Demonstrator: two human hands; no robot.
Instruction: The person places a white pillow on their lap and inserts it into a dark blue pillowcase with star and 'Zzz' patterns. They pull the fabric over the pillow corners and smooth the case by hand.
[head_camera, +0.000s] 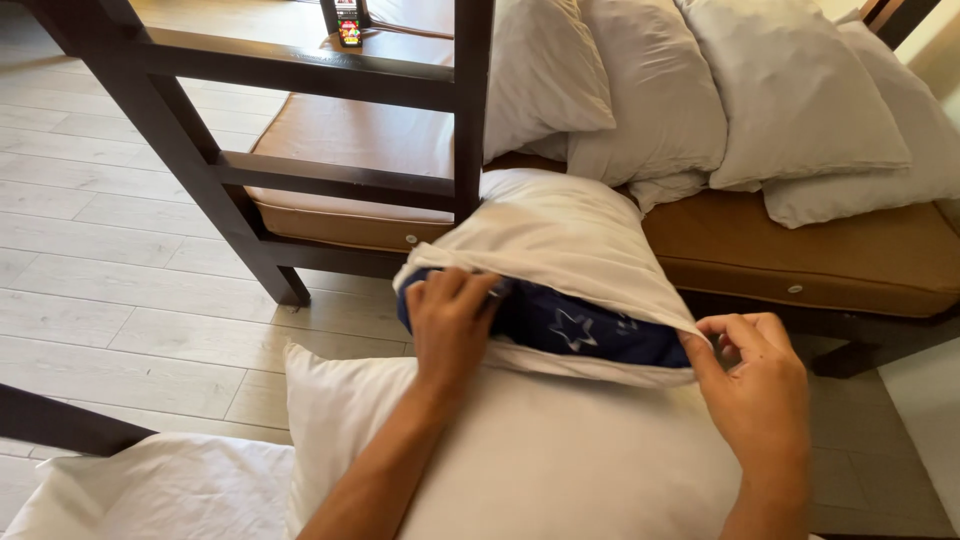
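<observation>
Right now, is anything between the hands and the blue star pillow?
Nothing visible: the left hand touches the blue star pillow at the white pillowcase opening; the right hand pinches the case's edge.

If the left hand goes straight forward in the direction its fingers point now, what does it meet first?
Most likely the dark blue star-patterned pillow inside the white pillowcase. The left hand already has its fingertips at the case opening, pointing inward; how deep they reach is unclear.

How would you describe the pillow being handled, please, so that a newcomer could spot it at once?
Start at the brown-cushioned bench piled with white pillows. In front of it, between the left hand and right hand, lies a pillow in an open white case. Only it shows dark blue fabric with pale stars.
</observation>
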